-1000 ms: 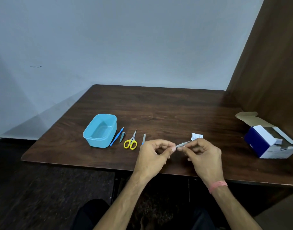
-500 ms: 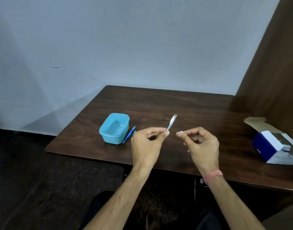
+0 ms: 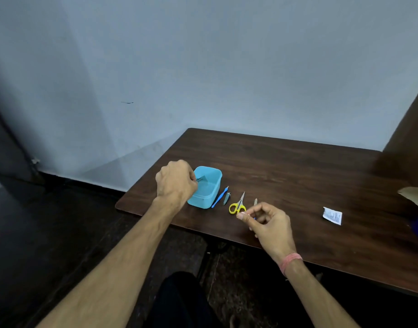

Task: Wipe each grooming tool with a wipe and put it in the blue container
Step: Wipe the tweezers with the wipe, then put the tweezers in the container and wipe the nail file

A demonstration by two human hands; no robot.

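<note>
While the left hand (image 3: 176, 183) is curling its fingers round a small metal tool (image 3: 200, 178) over the blue container (image 3: 206, 188), the right hand (image 3: 268, 223) is pinching a bit of white wipe (image 3: 241, 213) at thumb and forefinger. At the container's three o'clock are lying a blue stick (image 3: 219, 197), nail clippers (image 3: 226, 198), yellow scissors (image 3: 237, 204) and a file (image 3: 255, 201) on the table (image 3: 297, 176). Farther toward three o'clock, a white sachet (image 3: 332, 215) is lying flat.

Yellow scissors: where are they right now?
In the head view, the yellow scissors lie on the table, between the nail clipper on their left and the right hand.
</note>
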